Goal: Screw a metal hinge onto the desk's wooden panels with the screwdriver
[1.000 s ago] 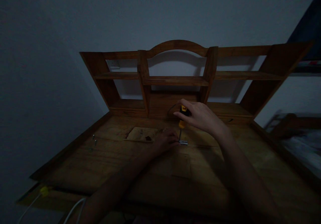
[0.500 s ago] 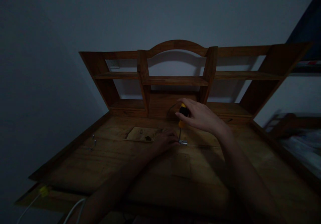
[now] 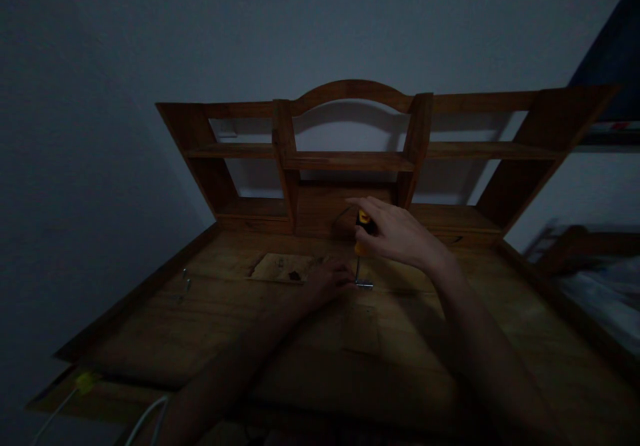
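My right hand (image 3: 397,233) is wrapped round the yellow and black handle of a screwdriver (image 3: 361,229) held upright. Its shaft points down onto a small metal bracket (image 3: 365,285) lying on the wooden desk (image 3: 200,319). My left hand (image 3: 327,279) rests on the desk just left of the bracket, fingers curled and touching the bracket's end near the screwdriver tip. In the dim light I cannot make out a screw.
A wooden hutch with shelves (image 3: 350,159) stands at the back of the desk against a pale wall. A shallow rectangular recess (image 3: 283,267) lies left of my hands. Small metal pieces (image 3: 186,281) sit near the left rim. White cables (image 3: 145,419) hang at the front left.
My right hand has shifted its fingers round the screwdriver handle, as in a turn. The left hand and the bracket have stayed put.
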The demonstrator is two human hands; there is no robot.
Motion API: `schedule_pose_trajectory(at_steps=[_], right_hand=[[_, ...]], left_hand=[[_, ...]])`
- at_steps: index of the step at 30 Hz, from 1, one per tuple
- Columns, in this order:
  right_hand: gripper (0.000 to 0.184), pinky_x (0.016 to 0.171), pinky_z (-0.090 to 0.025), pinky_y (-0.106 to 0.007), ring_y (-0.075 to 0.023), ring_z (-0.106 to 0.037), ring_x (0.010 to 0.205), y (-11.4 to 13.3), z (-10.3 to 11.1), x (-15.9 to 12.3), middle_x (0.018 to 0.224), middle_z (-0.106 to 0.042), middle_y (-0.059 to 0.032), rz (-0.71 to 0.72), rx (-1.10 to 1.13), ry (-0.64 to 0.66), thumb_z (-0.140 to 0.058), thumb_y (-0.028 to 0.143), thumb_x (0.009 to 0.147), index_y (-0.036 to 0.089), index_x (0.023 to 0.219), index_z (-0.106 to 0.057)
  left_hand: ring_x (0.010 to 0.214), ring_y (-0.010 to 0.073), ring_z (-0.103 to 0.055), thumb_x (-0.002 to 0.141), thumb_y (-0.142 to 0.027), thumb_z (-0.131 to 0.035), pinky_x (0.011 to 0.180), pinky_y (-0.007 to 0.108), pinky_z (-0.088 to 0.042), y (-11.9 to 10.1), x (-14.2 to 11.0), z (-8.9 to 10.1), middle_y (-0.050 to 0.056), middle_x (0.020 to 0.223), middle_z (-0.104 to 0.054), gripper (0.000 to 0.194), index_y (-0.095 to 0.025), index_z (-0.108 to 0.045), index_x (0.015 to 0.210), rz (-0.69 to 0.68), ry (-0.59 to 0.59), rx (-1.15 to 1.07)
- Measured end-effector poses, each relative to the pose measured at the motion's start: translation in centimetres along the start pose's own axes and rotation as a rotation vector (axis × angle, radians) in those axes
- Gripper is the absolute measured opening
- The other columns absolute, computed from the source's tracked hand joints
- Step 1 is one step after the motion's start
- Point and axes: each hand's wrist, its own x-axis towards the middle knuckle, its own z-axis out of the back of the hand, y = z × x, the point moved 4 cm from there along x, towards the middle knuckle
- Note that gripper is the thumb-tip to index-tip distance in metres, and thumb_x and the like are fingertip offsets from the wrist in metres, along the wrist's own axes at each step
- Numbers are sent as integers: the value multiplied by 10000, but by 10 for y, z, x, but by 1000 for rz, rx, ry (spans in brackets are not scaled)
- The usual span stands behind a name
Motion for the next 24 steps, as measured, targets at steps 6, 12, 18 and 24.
schedule_pose_trajectory(at_steps=[6,12,18,24], right_hand=[[364,963,-463,-393,-255,-610,1142,0,-3,1,1287,-620,-98,25,9,-21,-425,361,993,211,1310,-526],[430,848,-486,-416,-298,-653,1021,1,-2,1,1169,-676,-116,-61,-103,-15,-422,494,979,191,1260,-541],[415,1012,-435,-391,-241,-567,1213,2,-2,-1,1359,-575,-70,59,40,-6,-440,295,970,241,1380,-472],[310,904,-475,-385,-257,-629,1045,1,-5,2,1173,-638,-106,-2,-19,-16,-422,374,993,195,1196,-571]], left_hand=[[1021,189,-582,924,-406,-615,902,319,-454,-2,1,1,38,1022,-664,221,-238,-749,973,-7,-1,-1],[995,188,-587,922,-413,-615,863,315,-464,-1,0,1,41,1005,-665,229,-233,-751,961,-5,-28,12],[1000,180,-591,932,-382,-610,882,307,-454,-1,-1,0,39,1019,-668,216,-218,-743,974,-12,-17,-1],[1013,185,-590,927,-402,-611,868,313,-460,-1,1,0,37,1026,-667,216,-238,-744,973,10,-7,33]])
